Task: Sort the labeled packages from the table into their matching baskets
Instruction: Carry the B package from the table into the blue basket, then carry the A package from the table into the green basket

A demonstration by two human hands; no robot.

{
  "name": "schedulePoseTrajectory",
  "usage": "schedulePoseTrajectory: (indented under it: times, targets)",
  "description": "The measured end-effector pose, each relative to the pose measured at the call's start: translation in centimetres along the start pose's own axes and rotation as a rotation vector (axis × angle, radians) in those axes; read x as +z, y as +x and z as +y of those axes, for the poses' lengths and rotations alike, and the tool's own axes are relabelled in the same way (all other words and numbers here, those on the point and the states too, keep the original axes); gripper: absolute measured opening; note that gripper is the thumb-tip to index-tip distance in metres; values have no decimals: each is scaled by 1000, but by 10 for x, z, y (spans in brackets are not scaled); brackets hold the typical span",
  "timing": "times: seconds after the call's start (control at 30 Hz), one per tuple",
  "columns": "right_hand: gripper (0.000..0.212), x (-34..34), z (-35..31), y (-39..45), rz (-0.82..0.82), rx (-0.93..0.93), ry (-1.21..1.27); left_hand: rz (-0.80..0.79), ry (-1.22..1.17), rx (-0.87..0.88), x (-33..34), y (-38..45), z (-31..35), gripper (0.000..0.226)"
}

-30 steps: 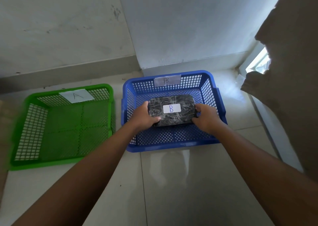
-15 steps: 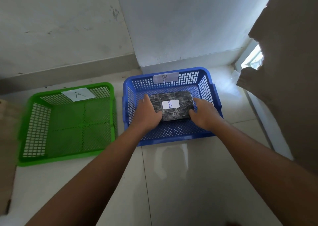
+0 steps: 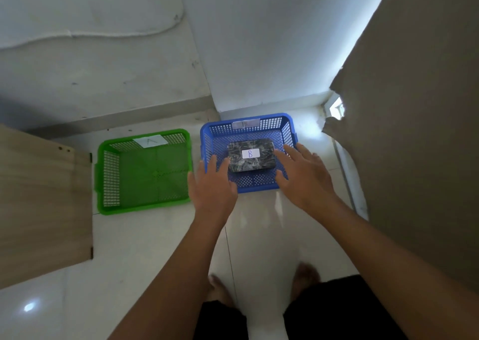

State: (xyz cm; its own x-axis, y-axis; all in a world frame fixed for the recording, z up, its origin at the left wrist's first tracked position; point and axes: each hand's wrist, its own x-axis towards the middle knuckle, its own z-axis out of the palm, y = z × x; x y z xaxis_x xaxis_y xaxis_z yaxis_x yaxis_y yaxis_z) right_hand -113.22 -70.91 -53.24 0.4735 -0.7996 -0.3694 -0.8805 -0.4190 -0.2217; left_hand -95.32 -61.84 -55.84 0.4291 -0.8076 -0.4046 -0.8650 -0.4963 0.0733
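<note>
A dark marbled package (image 3: pixel 251 158) with a white label marked B lies flat inside the blue basket (image 3: pixel 207 137), which carries a B tag on its far rim. To its left stands the green basket (image 3: pixel 103 179) tagged A, with nothing in it. My left hand (image 3: pixel 212 184) hovers over the blue basket's near left corner, fingers spread, holding nothing. My right hand (image 3: pixel 305 179) hovers over the basket's near right side, also spread and clear of the package.
Both baskets sit on a pale tiled floor by a white wall corner. A wooden table edge (image 3: pixel 44 199) juts in at the left. A large brown cardboard sheet (image 3: pixel 414 132) fills the right side. My feet and dark shorts show at the bottom.
Both hands have let go of the B package, which now rests in the blue basket, and have drawn back toward me. The camera has risen and pulled away.
</note>
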Motion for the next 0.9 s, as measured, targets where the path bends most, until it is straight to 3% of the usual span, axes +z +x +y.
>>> schedulePoseTrajectory:
  times: [0.23, 0.53, 0.73, 0.9]
  targets:
    - [52, -147, -53, -97, 22, -149, 4, 38, -64, -44, -148, -113, -11, 65]
    - [53, -323, -170, -238, -54, -364, 194, 44, -234, -317, -343, -307, -51, 67]
    - [54, -352, -264, -293, -115, -510, 231, 190, -304, -497, -402, -413, -112, 68]
    - [56, -348, -380, -326, -111, -686, 184, 332, -340, -682, -420, -491, -198, 65]
